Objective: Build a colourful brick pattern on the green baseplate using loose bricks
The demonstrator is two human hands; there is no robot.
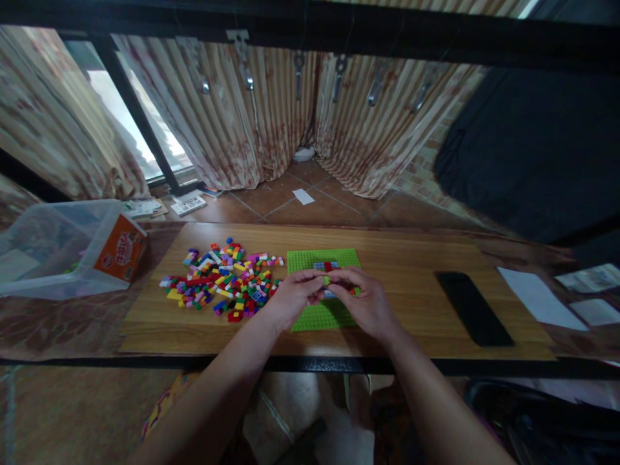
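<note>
My left hand (296, 294) and my right hand (364, 298) meet above a green studded baseplate (320, 318). Between their fingertips is a small yellow-green toy brick (326, 280), pinched from both sides. Just behind the fingers, light-blue bricks and a red brick (329, 265) sit on the plate; my hands hide part of them. More green and red bits show by the fingers of my right hand, too small to make out. Left of the plate lies a loose pile of colourful toy bricks (227, 279).
The wooden board (407, 258) lies on a low table. A black flat slab (473, 309) and white paper (540, 298) lie at the right. A clear plastic bin (62, 248) with an orange label stands at the left. A dark bar crosses overhead, before the curtains (271, 123).
</note>
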